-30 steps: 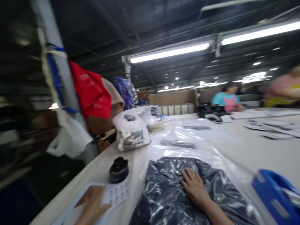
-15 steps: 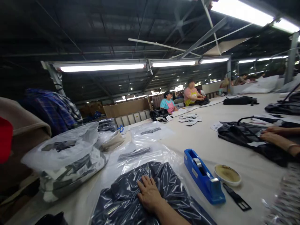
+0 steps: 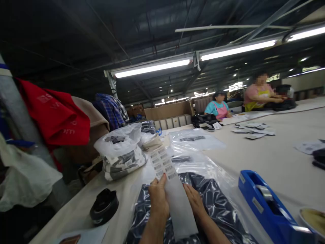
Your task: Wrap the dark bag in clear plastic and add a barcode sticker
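A long white sheet of barcode stickers (image 3: 179,206) is tilted up in front of me, with printed barcodes on its far part and a plain near part. My left hand (image 3: 159,196) is closed on its left edge, the thumb lying on the front. Against the right edge are the fingers of my right hand (image 3: 195,200), closed at the sheet; its thumb is hidden. Beneath both hands lies a dark garment in a clear plastic bag (image 3: 218,193). Part of this bagged garment is covered by the sheet and my forearms.
A blue tape dispenser (image 3: 271,206) stands at right beside a round dish (image 3: 313,217). At left are a black rolled strap (image 3: 104,206) and a plastic bag of labels (image 3: 122,149). Papers (image 3: 254,128) lie farther back. Two co-workers (image 3: 218,106) sit across the table.
The view has turned left. My hand, flat on the bagged garment before, has left it. Both my hands are now at the sticker sheet, which was not in view earlier.
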A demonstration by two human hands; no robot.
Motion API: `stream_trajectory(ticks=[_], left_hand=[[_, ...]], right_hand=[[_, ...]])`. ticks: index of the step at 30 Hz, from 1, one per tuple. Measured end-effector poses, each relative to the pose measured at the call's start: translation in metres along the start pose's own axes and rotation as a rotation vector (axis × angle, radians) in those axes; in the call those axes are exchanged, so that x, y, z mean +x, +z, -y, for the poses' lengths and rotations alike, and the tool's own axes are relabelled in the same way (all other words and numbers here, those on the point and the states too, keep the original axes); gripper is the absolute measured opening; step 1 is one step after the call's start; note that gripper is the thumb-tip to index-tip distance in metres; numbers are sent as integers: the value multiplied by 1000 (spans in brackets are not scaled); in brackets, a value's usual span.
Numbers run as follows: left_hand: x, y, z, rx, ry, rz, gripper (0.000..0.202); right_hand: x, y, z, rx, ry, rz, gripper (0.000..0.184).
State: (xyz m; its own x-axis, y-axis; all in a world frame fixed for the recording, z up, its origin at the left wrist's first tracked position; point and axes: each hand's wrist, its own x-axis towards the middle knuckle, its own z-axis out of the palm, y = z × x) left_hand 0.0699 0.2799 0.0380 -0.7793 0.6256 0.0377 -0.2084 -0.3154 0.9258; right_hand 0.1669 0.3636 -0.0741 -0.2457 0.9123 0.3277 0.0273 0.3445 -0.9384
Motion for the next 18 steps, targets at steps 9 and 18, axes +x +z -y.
stream_trajectory(ticks=[9, 18], left_hand=[[9, -24, 86, 14, -236, 12, 34], [1, -23, 80, -70, -330, 284, 46]], right_hand=[[0, 0, 20, 515, 260, 76, 54], [1, 3, 22, 629, 300, 185, 31]])
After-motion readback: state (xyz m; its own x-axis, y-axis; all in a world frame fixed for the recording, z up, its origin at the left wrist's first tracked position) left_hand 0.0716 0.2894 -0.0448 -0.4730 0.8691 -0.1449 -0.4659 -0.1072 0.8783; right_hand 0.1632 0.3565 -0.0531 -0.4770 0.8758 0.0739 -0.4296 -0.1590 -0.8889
